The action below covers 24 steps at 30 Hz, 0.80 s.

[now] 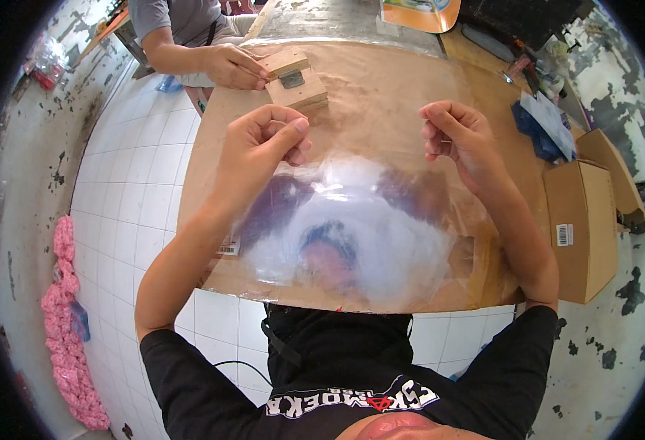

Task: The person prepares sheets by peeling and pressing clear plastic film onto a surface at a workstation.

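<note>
1. The person's left hand (267,136) is hovering over the bench (381,84) near its left edge; its fingers are curling in and its thumb is closing toward the forefinger.
2. The right hand (460,136) is hovering nearer the right edge, also curling into a closed pinch. Whether either hand is gripping something thin, I cannot tell.
3. A wooden block (309,94) is lying toward the far left corner of the bench, just beyond the left hand, with a small dark plate (292,78) sitting in its recess.
4. A co-worker's hand (237,67) is reaching across the left edge and touching the block.
5. Between the person's forearms, the shiny bench top is reflecting light toward the near edge.
6. A cardboard box (581,231) is standing beside the right edge.
7. A pink bundle (69,337) is lying on the tiled floor (128,191), left of the bench.
</note>
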### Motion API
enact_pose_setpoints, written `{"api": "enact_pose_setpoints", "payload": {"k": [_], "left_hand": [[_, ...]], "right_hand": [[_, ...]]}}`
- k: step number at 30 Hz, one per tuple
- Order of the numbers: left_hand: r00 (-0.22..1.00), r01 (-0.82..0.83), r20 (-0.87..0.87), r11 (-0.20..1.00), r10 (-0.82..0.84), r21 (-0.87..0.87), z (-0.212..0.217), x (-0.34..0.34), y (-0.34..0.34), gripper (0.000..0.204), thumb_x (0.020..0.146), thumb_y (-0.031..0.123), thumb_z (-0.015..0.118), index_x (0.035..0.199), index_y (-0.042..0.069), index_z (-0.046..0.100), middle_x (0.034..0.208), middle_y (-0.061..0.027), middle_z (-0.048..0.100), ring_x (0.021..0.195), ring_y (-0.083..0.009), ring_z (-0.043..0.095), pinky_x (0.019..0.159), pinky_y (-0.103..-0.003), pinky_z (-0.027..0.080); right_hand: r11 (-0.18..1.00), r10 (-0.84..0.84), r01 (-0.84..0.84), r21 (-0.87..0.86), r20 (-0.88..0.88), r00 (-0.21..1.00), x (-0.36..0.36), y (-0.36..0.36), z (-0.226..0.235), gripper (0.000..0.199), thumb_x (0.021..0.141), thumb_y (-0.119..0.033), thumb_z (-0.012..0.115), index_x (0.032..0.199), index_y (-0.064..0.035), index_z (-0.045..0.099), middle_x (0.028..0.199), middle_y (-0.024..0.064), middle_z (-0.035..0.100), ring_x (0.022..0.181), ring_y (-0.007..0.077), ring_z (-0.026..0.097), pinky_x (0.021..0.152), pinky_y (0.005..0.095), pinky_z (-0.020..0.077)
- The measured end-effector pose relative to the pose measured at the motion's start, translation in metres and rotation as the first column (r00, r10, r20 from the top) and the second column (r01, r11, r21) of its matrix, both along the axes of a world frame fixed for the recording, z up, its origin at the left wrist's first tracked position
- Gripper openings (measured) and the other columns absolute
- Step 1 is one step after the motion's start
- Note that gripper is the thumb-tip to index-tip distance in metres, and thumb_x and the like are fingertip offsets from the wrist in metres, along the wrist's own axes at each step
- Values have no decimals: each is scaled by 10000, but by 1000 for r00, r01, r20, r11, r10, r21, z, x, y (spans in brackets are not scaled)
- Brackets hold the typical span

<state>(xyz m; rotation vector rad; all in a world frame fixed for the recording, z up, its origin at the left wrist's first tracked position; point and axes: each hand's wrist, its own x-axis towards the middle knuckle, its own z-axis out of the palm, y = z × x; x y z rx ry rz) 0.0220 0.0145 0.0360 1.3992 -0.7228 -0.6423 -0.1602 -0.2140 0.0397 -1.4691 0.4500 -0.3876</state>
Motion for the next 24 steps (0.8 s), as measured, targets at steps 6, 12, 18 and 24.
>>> {"api": "enact_pose_setpoints", "payload": {"k": [6,12,18,24], "left_hand": [[998,-64,7,987,63,147,2,12,9,269,938,262,597,849,11,629,681,-65,636,519,-118,585,497,-238,484],[978,-163,-90,962,186,218,-14,49,14,267,892,288,643,797,39,623,643,-62,631,476,-122,579,452,-236,480],[975,-140,-120,938,187,318,-14,76,12,249,890,254,619,800,22,627,680,-66,630,551,-134,601,510,-251,506],[969,-150,-145,940,202,306,-25,89,7,239,893,248,620,809,24,628,692,-67,632,559,-136,608,527,-249,524]], "right_hand": [[994,4,-13,-109,-81,997,29,3,10,241,918,-278,598,852,-49,632,735,-1,601,605,89,562,561,253,492],[992,73,-92,-81,-215,974,95,-7,2,255,847,-305,658,858,-53,621,735,11,570,648,100,559,603,248,488],[990,120,-137,-34,-310,943,131,-17,-12,245,826,-286,676,836,-51,608,750,19,570,648,116,564,603,259,497],[992,121,-127,-5,-272,955,143,-21,-20,234,844,-254,668,852,-29,604,776,44,583,637,139,578,598,277,523]]}}
